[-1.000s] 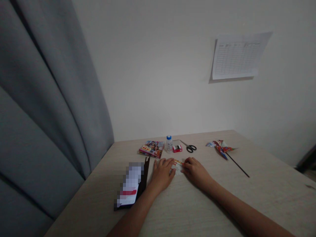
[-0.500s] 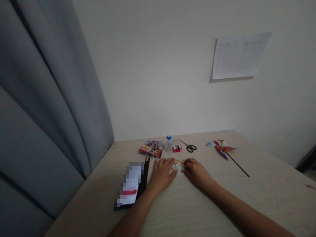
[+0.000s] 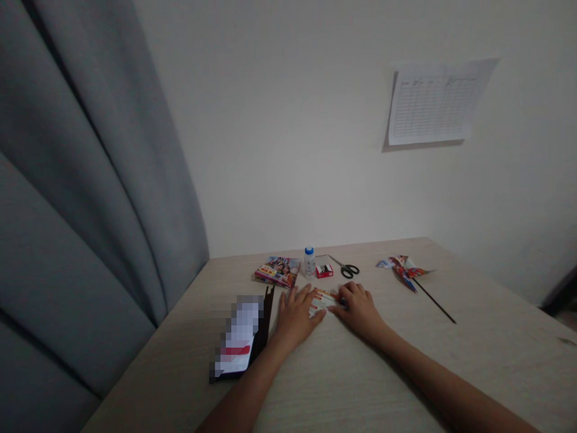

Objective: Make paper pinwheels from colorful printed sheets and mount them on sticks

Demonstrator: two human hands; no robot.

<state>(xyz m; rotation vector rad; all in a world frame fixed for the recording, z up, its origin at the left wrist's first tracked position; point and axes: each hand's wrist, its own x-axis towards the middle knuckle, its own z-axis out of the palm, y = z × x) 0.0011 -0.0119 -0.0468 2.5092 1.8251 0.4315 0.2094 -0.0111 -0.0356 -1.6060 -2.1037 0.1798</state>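
Note:
A small piece of printed paper (image 3: 319, 302), white with orange and yellow print, lies on the table between my hands. My left hand (image 3: 295, 316) rests on its left part with the fingers spread and the thumb on the near edge. At the paper's right edge, my right hand (image 3: 358, 308) is closed, thumb and fingers pinching it; the fingertips are partly hidden. Just beyond stand a bottle with a blue cap (image 3: 309, 263) and a small red box (image 3: 324, 271). Black-handled scissors (image 3: 349, 270) lie to the right of the box.
A stack of colourful printed sheets (image 3: 277, 272) lies at the back left. A phone (image 3: 238, 340) with a blurred screen and dark sticks (image 3: 268, 304) are left of my left arm. A pinwheel (image 3: 403, 269) on a dark stick lies at the right. A grey curtain (image 3: 90, 150) borders the table.
My right hand has shifted slightly at the paper's right edge, its knuckles a little higher and its thumb reaching further left. My left hand stays almost in place.

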